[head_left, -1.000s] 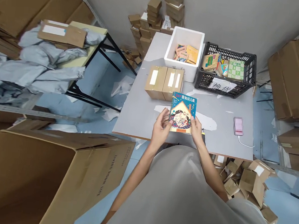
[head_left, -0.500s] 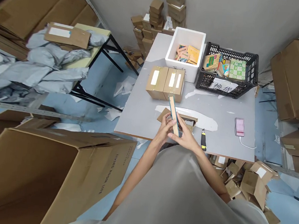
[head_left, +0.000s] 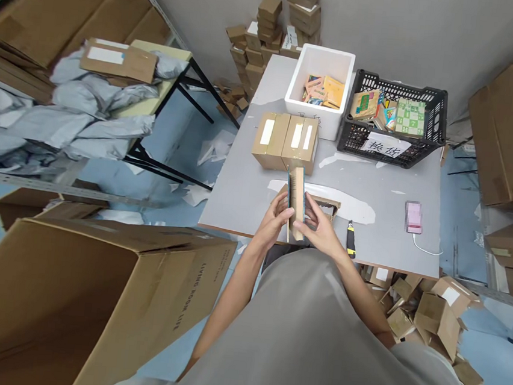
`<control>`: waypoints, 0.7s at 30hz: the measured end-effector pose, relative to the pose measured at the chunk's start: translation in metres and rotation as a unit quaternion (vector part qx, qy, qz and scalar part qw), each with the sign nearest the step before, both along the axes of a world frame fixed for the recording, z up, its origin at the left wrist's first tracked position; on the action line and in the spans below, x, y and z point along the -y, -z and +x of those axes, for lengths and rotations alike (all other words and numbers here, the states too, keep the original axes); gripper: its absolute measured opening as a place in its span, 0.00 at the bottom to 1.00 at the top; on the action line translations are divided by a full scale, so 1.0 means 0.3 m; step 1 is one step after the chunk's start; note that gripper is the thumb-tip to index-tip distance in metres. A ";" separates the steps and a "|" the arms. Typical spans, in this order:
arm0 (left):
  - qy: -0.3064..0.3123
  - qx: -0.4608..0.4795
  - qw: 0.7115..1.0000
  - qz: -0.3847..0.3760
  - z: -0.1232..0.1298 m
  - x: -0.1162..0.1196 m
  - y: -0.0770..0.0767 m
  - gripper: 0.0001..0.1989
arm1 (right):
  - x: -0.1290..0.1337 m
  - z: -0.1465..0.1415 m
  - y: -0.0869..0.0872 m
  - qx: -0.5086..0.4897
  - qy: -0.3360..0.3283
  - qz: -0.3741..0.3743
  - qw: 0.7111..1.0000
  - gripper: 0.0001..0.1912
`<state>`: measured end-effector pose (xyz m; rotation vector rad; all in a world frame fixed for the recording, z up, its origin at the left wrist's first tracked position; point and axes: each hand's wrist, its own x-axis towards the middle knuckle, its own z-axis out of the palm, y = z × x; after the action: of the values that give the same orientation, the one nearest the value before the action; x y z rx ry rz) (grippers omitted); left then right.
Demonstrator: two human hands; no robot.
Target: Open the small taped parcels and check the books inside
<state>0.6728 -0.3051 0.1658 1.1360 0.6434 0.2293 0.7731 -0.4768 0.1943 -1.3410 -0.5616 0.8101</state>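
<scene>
A book (head_left: 299, 199) with a blue cover and cream page edges is held between my two hands over the table's front edge. The book is parted a little, with its pages facing up. My left hand (head_left: 276, 217) grips the left cover, its thumb at the opening. Round the right side, my right hand (head_left: 321, 228) holds the page block and the other cover. Behind the hands lies an opened cardboard box (head_left: 331, 207), partly hidden by the book and fingers. To the right of my right hand is a yellow-and-black box cutter (head_left: 350, 239).
Two taped cardboard boxes (head_left: 285, 141) stand on the grey table (head_left: 233, 196). Behind are a white foam box (head_left: 292, 108) and a black crate (head_left: 347, 144), both holding books. A phone (head_left: 414, 217) with a cable lies at right. A large open carton (head_left: 174, 293) stands at left.
The book was closed with its edge up; now its left cover is parted from the pages. My left thumb has moved to the opening, and the hands are slightly farther apart.
</scene>
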 end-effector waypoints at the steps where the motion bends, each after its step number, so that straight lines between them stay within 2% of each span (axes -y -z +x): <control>1: 0.002 -0.001 1.000 -0.009 -0.001 -0.002 -0.008 0.45 | -0.005 0.002 -0.004 0.008 0.006 -0.002 1.000 0.59; 8: 0.030 0.033 0.995 -0.093 -0.037 -0.030 -0.084 0.45 | 0.028 0.058 -0.009 -0.021 0.024 0.000 1.000 0.53; 13: 0.031 0.023 0.990 -0.133 -0.079 -0.092 -0.099 0.48 | 0.058 0.087 -0.004 -0.059 0.055 -0.024 0.996 0.51; 17: 0.073 0.039 0.990 -0.118 -0.055 -0.089 -0.073 0.48 | 0.054 0.079 -0.023 -0.035 0.042 -0.031 0.998 0.49; 19: 0.061 0.037 0.995 -0.070 -0.020 -0.053 -0.047 0.47 | 0.038 0.060 -0.035 -0.018 0.032 -0.027 0.999 0.48; 21: 0.021 0.025 0.999 0.010 0.019 -0.005 -0.019 0.50 | 0.017 0.035 -0.039 -0.007 0.023 -0.019 1.000 0.48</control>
<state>0.6786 -0.3037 0.1715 1.1573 0.5745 0.2282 0.7837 -0.4819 0.2059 -1.3770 -0.5046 0.7953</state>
